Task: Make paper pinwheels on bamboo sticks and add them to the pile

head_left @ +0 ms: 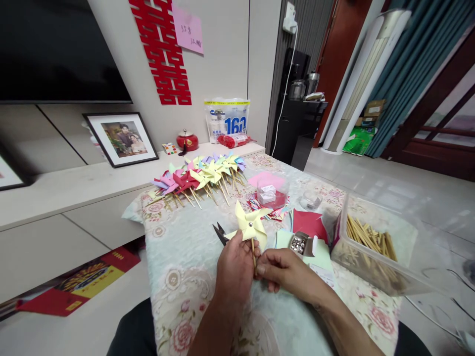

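Note:
A pale yellow paper pinwheel [251, 223] with a silver pin at its centre stands upright over the table, mounted on a thin wooden stick [254, 249]. My left hand [237, 259] is closed around the upper stick, thumb against the paper blades. Lower down, the fingers of my right hand [280, 267] pinch the same stick near its bottom end. Dark pointed tool jaws [220, 233], perhaps of pliers, stick out beside my left hand; the rest of that tool is hidden. Right of the pinwheel, a small open box of silver pins [299, 243] lies on green paper sheets [284, 239].
Finished pinwheels [208, 175] in several colours lie at the table's back left. A clear tub [272, 193] with white boxes stands on coloured paper. Red paper [308, 223] lies nearby. A clear plastic bin [365, 274] of wooden sticks sits at the right edge.

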Available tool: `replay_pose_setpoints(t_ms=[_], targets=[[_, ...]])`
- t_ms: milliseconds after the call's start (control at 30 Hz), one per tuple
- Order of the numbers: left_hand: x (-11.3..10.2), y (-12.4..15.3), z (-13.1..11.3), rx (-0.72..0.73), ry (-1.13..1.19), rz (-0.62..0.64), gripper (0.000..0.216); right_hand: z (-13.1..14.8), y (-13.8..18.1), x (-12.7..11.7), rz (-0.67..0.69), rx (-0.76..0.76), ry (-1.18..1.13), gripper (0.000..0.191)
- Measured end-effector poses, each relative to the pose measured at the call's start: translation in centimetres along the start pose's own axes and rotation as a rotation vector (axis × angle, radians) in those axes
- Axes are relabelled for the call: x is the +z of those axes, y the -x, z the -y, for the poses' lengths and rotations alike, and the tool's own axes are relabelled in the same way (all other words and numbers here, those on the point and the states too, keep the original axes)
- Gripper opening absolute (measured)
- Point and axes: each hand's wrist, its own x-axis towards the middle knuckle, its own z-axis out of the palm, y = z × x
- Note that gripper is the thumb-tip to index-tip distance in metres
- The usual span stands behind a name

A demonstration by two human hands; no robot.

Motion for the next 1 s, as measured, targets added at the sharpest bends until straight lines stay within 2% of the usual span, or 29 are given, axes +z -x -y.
replay_pose_setpoints(t_ms=[200, 300, 367, 500, 600, 700, 1000], targets=[[0.1, 0.3, -0.2, -0.08, 0.07, 0.005, 0.022, -0.5, -0.3, 0.6, 0.08, 0.028, -0.105, 0.035], [0.3, 0.3, -0.3, -0.044, 0.037, -0.037, 0.03, -0.7, -0.4, 0.5, 0.071, 0.022, -0.12, 0.039], [0.1, 0.3, -0.1, 0.09, -0.076, -0.08, 0.043, -0.7, -0.4, 0.4, 0.047, 0.023, -0.115, 0.041], [-0.7, 0.1, 0.6, 0.458, -0.464, -0.178, 0.059, -0.5, -0.4, 0.3, 0.041, 0.036, -0.12, 0.042], [-1.3, -0.2, 1.0, 0.605, -0.715, -0.183, 0.038, -0.4, -0.4, 0.4, 0.053, 0.038, -0.118, 0.042], [-1.5, -0.4, 1.0, 0.715, -0.852, -0.199, 0.019, -0.3, -0.3, 0.5, 0.056, 0.036, -0.094, 0.04], [-1.8, -0.6, 1.1, 0.763, -0.928, -0.225, 0.012, -0.1, 0.0, 0.9, 0.012, 0.042, 0.002, 0.034]])
